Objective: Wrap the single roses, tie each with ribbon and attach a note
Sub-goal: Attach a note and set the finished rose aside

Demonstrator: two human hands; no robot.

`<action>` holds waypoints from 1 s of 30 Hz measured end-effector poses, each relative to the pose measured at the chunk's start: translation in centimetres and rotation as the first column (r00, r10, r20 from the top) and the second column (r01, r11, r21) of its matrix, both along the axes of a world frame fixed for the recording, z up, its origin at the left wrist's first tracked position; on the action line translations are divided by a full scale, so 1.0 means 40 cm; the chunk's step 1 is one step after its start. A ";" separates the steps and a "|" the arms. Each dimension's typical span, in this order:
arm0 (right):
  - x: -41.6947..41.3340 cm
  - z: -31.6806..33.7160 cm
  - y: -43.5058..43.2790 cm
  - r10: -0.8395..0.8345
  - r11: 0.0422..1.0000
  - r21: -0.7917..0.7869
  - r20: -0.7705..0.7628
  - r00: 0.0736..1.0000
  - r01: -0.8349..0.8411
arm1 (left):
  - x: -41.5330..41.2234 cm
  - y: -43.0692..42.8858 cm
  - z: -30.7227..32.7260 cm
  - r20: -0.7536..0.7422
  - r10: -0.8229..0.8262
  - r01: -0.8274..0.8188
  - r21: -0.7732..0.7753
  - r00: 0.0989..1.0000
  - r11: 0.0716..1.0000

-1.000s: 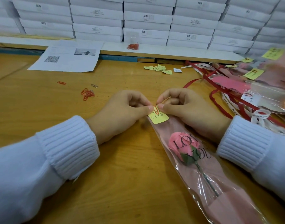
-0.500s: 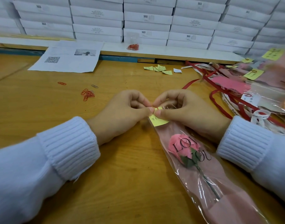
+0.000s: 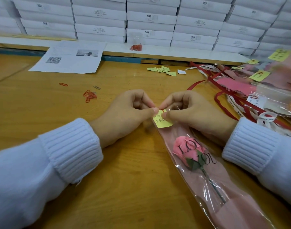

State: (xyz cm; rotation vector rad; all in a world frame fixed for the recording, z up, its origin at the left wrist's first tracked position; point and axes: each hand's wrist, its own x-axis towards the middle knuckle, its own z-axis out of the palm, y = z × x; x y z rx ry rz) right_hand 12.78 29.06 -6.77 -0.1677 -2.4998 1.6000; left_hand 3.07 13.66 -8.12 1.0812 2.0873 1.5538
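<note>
Lighting bright, even; shadows soft. Glare on cellophane sleeve (image 3: pixel 212 184). Box stacks (image 3: pixel 151 19) bow at edges; right-hand wrapped roses (image 3: pixel 273 81) blurred.

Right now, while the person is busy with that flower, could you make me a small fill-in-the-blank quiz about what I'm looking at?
1. The note pinched by the left hand and the right hand is coloured ____.
2. The rose inside the clear printed sleeve is coloured ____.
3. The loose paper clips lie on the person's ____ side of both hands.
4. The boxes stacked behind the table are coloured ____.

Missing words: yellow; pink; left; white.
</note>
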 end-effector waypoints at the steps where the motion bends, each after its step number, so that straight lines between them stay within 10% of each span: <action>1: 0.000 -0.001 0.001 0.000 1.000 -0.012 -0.003 1.000 0.000 | 0.000 0.000 0.001 -0.004 0.003 -0.003 0.002 1.000 1.000; 30: 0.005 -0.004 0.006 0.019 1.000 -0.020 -0.070 0.997 -0.021 | 0.001 0.005 -0.003 -0.080 -0.045 0.032 -0.163 0.996 0.986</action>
